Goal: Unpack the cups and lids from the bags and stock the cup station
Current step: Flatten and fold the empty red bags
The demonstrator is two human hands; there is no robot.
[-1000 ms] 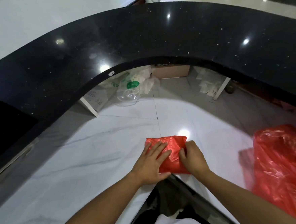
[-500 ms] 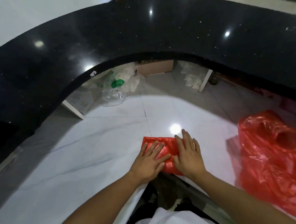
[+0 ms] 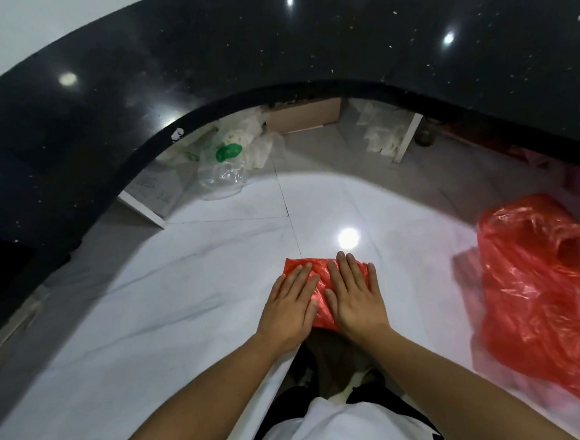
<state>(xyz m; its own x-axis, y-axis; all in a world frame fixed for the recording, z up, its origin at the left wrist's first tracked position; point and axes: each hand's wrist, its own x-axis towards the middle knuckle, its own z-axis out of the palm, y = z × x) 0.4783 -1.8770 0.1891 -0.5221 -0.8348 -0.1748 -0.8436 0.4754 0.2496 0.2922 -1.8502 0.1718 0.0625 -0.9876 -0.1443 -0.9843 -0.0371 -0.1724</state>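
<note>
Both flat | left hand (image 3: 292,303), right hand (image 3: 354,294) press folded red bag (image 3: 320,276) | sheet (image 3: 152,191) writing illegible

Glossy crinkled red plastic bag (image 3: 540,291), polished white marble counter (image 3: 150,298), glossy black ledge (image 3: 270,49).

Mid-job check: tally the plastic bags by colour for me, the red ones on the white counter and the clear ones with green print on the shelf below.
Red bags: 2 (folded bag under left hand and right hand; crumpled bag at right)
Clear bag with green print: 1
Total: 3
</note>
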